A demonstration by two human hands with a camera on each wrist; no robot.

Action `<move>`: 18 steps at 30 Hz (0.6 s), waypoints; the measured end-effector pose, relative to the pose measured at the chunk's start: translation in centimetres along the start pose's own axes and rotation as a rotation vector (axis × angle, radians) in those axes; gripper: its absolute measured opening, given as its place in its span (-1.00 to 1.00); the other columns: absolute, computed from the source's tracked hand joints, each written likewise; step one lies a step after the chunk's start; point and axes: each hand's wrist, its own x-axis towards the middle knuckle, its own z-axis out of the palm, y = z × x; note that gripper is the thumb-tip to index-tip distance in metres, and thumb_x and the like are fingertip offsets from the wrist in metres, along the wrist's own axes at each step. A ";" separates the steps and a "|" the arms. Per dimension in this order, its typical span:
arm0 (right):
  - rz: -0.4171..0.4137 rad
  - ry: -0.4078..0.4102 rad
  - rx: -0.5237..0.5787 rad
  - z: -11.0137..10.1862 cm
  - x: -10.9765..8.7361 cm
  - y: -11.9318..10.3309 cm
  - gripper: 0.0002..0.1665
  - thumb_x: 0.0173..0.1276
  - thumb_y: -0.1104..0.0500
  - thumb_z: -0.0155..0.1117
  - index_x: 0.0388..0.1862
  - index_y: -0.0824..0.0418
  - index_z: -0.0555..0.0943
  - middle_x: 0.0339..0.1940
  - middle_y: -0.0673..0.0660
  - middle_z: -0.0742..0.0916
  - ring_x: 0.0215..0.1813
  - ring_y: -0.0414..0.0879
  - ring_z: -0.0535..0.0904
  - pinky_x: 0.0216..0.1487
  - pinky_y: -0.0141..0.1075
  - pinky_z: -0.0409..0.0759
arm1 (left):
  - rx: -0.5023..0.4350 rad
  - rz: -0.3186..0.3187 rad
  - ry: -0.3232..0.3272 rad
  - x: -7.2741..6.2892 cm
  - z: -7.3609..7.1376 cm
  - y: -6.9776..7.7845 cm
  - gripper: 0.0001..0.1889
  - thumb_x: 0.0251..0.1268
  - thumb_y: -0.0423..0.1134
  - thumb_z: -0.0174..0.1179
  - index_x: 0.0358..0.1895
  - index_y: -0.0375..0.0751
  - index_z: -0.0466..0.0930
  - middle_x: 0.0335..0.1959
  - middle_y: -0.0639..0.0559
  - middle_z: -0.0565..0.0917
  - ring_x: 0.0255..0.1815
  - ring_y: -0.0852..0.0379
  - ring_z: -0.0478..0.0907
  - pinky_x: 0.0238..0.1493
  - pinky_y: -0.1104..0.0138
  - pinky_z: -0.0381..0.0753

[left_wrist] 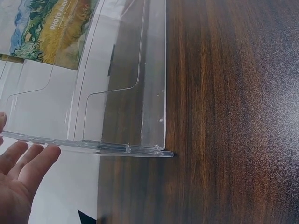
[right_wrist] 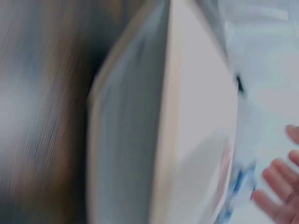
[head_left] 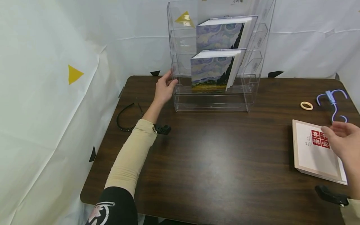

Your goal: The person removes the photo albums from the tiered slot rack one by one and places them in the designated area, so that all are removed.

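Observation:
A clear acrylic display rack [head_left: 212,107] stands at the back of the table. My left hand [head_left: 166,88] is at its left side panel; in the left wrist view the thumb is on one side of the panel and the fingers [left_wrist: 35,170] are on the other. Two photo albums [head_left: 212,75] with painted landscape covers stand in the rack's tiers. On the right, a thick pale book [head_left: 315,159] with red lettering lies flat. Over its right part hovers my right hand [head_left: 344,137], fingers relaxed and holding nothing; in the right wrist view the book [right_wrist: 201,107] is blurred.
Behind the book lie a light wooden ring [head_left: 306,105] and a blue multi-armed hook [head_left: 330,97]. A black coiled cord [head_left: 119,122] lies on the left of the dark wooden table [head_left: 208,162]. White sheeting [head_left: 135,53] hangs behind.

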 end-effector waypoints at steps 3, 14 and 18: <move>-0.167 0.022 -0.031 1.0 -2.1 -5.6 -0.50 0.37 -0.02 0.29 0.18 0.22 0.60 -0.06 0.13 0.73 -0.35 -0.68 0.33 -0.36 -0.65 0.29 | -0.006 -0.001 -0.003 0.0 0.0 -0.1 -0.44 0.41 -0.32 0.19 0.45 -0.14 0.34 0.30 -0.15 0.52 0.18 0.02 0.58 0.13 0.31 0.54; -0.722 -0.126 0.279 8.0 -3.6 -19.2 -0.43 0.23 0.24 0.47 0.23 0.28 0.57 0.06 0.21 0.71 0.06 -0.30 0.60 0.06 -0.51 0.53 | -0.015 -0.015 -0.009 -0.1 0.0 0.1 -0.44 0.42 -0.31 0.19 0.45 -0.12 0.32 0.30 -0.12 0.52 0.18 0.05 0.58 0.11 0.32 0.55; -0.746 -0.135 0.287 10.1 -2.7 -22.2 -0.33 0.24 0.20 0.47 0.32 0.25 0.50 0.17 0.18 0.66 0.19 -0.02 0.58 0.17 -0.26 0.54 | -0.018 -0.010 -0.009 -0.1 -0.1 0.0 -0.44 0.42 -0.31 0.19 0.45 -0.12 0.33 0.30 -0.12 0.52 0.18 0.04 0.58 0.11 0.32 0.55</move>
